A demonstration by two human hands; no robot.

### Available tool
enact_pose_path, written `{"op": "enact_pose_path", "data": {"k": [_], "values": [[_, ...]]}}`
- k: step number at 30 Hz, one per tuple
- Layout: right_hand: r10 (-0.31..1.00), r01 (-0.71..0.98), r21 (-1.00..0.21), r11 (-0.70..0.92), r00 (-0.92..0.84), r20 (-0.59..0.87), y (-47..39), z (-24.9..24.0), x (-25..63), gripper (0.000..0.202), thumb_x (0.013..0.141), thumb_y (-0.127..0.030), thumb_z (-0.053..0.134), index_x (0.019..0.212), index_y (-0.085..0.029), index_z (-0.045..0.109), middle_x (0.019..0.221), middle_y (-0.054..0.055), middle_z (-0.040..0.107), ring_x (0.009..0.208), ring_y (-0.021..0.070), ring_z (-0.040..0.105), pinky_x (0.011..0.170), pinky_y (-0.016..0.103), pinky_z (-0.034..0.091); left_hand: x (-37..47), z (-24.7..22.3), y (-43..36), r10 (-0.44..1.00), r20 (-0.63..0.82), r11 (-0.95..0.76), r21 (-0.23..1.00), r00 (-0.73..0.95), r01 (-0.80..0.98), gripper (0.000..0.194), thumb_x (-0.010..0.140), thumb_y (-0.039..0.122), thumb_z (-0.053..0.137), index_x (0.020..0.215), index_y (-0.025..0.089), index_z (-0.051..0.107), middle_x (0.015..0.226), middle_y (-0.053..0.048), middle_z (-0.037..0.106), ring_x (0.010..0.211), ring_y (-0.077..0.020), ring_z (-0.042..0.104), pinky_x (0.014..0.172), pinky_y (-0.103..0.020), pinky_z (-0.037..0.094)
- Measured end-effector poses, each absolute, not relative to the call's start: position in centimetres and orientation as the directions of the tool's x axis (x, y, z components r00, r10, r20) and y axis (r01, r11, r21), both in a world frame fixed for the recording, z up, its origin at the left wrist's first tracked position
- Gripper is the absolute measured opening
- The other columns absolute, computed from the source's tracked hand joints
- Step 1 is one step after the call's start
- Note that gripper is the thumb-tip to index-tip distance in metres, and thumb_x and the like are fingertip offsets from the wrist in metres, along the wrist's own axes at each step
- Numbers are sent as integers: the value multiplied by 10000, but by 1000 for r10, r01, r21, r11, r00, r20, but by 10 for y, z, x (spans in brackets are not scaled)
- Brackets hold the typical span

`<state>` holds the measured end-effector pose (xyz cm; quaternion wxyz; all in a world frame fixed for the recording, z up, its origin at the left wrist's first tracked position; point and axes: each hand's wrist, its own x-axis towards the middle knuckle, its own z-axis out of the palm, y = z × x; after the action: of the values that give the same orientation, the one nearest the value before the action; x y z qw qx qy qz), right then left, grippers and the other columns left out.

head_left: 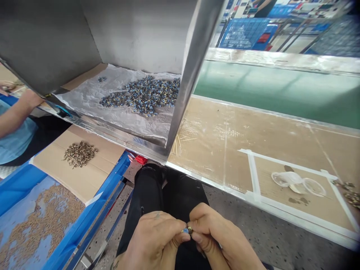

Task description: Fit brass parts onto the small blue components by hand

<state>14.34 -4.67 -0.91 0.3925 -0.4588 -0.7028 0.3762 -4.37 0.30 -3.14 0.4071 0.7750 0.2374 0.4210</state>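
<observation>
My left hand (153, 240) and my right hand (218, 236) meet low in the view, above my lap in black trousers. Between their fingertips they pinch a tiny part (188, 230), blue on the left side and brass-coloured on the right. My left fingers hold the blue end and my right fingers hold the brass end. A heap of similar small blue parts (143, 95) lies on a white plastic sheet (84, 95) inside a steel-walled bay on the bench, well beyond my hands.
A steel post (191, 71) stands at the bench edge. Brass pieces (79, 153) lie on cardboard at left, above a blue bin (25, 180) of more. Another person's arm (17, 112) reaches in at far left. Wooden sticks (180, 141), a taped outline and a plastic bag (292, 180) are on the bench.
</observation>
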Motion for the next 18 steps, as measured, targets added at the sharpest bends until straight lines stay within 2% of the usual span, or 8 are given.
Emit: {"op": "enact_pose_path", "data": {"k": [2,6,10,13,18], "values": [[928,341,-879,333,-285,241,-48,-8,143,184,994,-20,417,1029,-183,495,892,19,485,752,93,450,649,232,358,-43,-30,2,726,421,-533,844,544,57,95,952,61,556,946,156,557,804,1,627,682,-93,555,657,-220,416],[949,404,-870,284,-249,195,-48,-6,141,160,1018,-37,382,989,-178,453,885,19,462,737,99,427,646,244,348,-41,-25,5,714,396,-554,824,578,119,141,963,89,545,839,144,509,741,-2,603,632,-99,536,615,-231,394],[951,414,-868,274,-249,182,-47,-5,139,167,1016,-17,375,964,-169,421,882,18,446,711,90,414,626,239,342,-43,-26,6,699,387,-563,816,601,130,100,955,64,527,930,141,585,741,-6,602,635,-101,538,615,-238,382],[953,401,-877,265,-248,174,-46,-9,142,162,1021,-30,372,950,-168,418,872,14,441,705,85,417,625,234,344,-43,-26,5,697,394,-568,813,599,127,132,952,60,526,851,144,514,722,4,573,637,-92,520,630,-232,385],[935,408,-861,302,-301,185,-39,-10,129,104,1034,-197,466,937,-171,492,861,35,517,671,94,496,558,219,394,-41,-25,6,693,379,-569,810,613,142,118,954,47,513,894,149,524,729,6,566,635,-93,506,623,-233,378]]}}
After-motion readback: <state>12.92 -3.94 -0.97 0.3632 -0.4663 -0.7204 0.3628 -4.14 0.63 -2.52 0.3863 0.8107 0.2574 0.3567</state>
